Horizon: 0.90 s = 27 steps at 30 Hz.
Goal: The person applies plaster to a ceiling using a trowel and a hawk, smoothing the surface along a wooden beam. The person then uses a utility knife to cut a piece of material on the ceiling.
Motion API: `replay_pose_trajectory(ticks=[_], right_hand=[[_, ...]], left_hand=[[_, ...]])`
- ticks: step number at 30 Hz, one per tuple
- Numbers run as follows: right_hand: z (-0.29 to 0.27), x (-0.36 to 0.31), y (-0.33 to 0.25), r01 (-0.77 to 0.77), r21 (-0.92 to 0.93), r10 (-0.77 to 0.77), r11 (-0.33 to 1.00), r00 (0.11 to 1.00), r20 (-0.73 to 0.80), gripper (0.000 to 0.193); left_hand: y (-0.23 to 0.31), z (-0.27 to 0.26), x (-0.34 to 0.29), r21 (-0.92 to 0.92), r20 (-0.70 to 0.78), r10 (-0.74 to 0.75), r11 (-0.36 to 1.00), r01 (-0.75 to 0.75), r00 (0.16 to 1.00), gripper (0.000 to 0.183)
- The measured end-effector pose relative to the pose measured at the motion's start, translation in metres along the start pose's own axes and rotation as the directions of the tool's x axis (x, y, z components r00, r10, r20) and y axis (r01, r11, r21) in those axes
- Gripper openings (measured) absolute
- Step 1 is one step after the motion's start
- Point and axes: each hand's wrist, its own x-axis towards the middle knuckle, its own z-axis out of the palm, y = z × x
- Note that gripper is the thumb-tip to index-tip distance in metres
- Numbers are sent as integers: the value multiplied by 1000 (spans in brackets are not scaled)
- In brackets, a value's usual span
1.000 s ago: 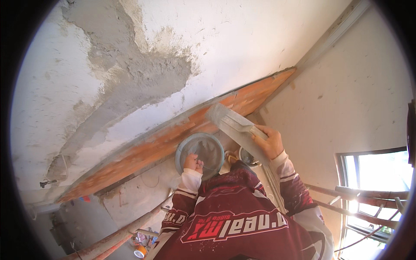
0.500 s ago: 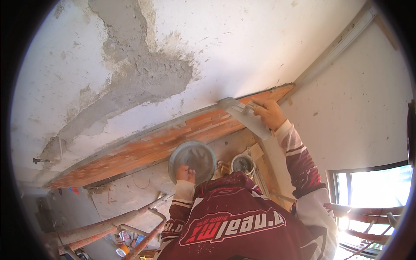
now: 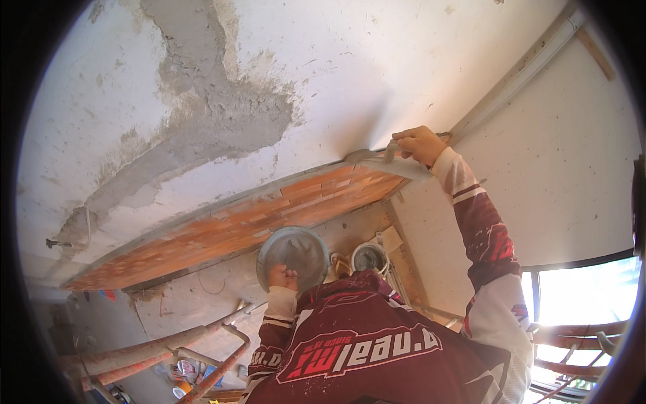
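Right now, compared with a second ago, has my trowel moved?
Yes: the trowel has moved up and right, toward the brick strip's right end.

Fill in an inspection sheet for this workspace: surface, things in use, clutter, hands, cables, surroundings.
Surface: white wall with a rough grey patch; orange brickwork below.
Things in use: plastering trowel at the wall's lower edge; round basin holding grey mix.
Clutter: bucket; small items, lower left, including an orange-and-white container.
Hands: right hand grips the trowel; left hand curled at the basin, grip unclear.
Cables: pale cord on the wall, left.
Surroundings: bright window, reddish pipes.
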Motion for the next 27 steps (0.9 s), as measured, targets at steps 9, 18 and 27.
replay_pose_trajectory(ticks=[9, 18, 27], right_hand=[[-23, 22, 6, -48, -46, 49, 998, 999, 17, 35], [-48, 31, 6, -79, -68, 80, 995, 997, 8, 34], [-78, 51, 31, -110, -119, 111, 987, 994, -5, 31]], left_hand=[[1, -12, 1, -35, -2, 22, 999, -22, 1000, 11], [0, -32, 14, -9, -12, 12, 1000, -12, 1000, 13], [0, -16, -7, -79, -74, 36, 996, -42, 997, 12]])
